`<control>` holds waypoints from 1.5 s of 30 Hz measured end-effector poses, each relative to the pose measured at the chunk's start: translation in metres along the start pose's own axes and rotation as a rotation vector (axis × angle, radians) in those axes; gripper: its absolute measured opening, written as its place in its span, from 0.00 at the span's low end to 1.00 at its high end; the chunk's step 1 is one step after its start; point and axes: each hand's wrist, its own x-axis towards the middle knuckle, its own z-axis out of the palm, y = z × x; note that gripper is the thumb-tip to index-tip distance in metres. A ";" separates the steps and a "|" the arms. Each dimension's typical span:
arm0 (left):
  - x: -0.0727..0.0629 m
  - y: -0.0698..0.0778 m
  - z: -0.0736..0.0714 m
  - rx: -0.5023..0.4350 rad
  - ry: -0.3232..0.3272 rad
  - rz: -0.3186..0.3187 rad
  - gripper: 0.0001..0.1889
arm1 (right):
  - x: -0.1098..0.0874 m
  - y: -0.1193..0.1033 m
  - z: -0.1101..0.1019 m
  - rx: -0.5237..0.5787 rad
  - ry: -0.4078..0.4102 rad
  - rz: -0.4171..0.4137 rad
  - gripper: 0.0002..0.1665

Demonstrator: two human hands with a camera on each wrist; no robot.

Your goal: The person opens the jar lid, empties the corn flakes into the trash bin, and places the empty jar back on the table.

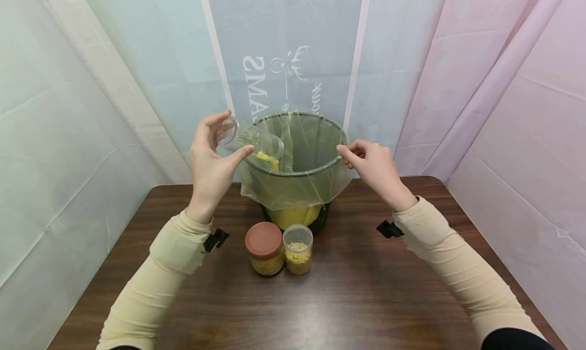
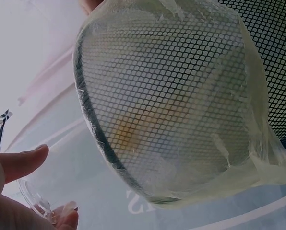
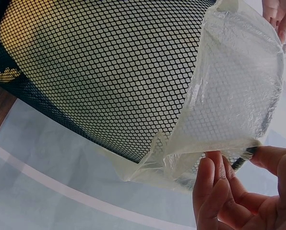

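Observation:
My left hand (image 1: 211, 162) grips a clear plastic jar (image 1: 251, 137) between thumb and fingers, tilted with its mouth over the left rim of the mesh trash bin (image 1: 324, 222). Yellow crumbly bits (image 1: 268, 159) slide toward the jar's mouth. A thin yellowish bag (image 1: 293, 192) lines the bin and folds down over its rim. At the bin's right rim, my right hand (image 1: 370, 162) pinches the bag's edge. In the right wrist view the thumb of the right hand (image 3: 244, 191) lies at the rim, with fingers against the bag's fold (image 3: 181, 160).
In front of the bin stand two jars side by side: a jar with a reddish-brown lid (image 1: 264, 242) and a lidless clear jar (image 1: 298, 253) holding yellow crumbs. All stand on a dark wooden table (image 1: 348, 299). Fabric curtains (image 1: 403, 60) enclose the back and sides.

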 end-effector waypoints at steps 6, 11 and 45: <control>0.004 -0.013 0.000 0.019 0.012 -0.015 0.35 | 0.000 0.000 0.001 0.000 0.001 -0.002 0.28; 0.005 -0.012 0.001 0.033 0.011 -0.023 0.33 | 0.000 0.000 0.001 0.006 0.001 0.000 0.26; 0.028 -0.003 0.020 0.306 -0.086 0.132 0.31 | 0.001 0.001 0.001 0.013 -0.012 0.005 0.28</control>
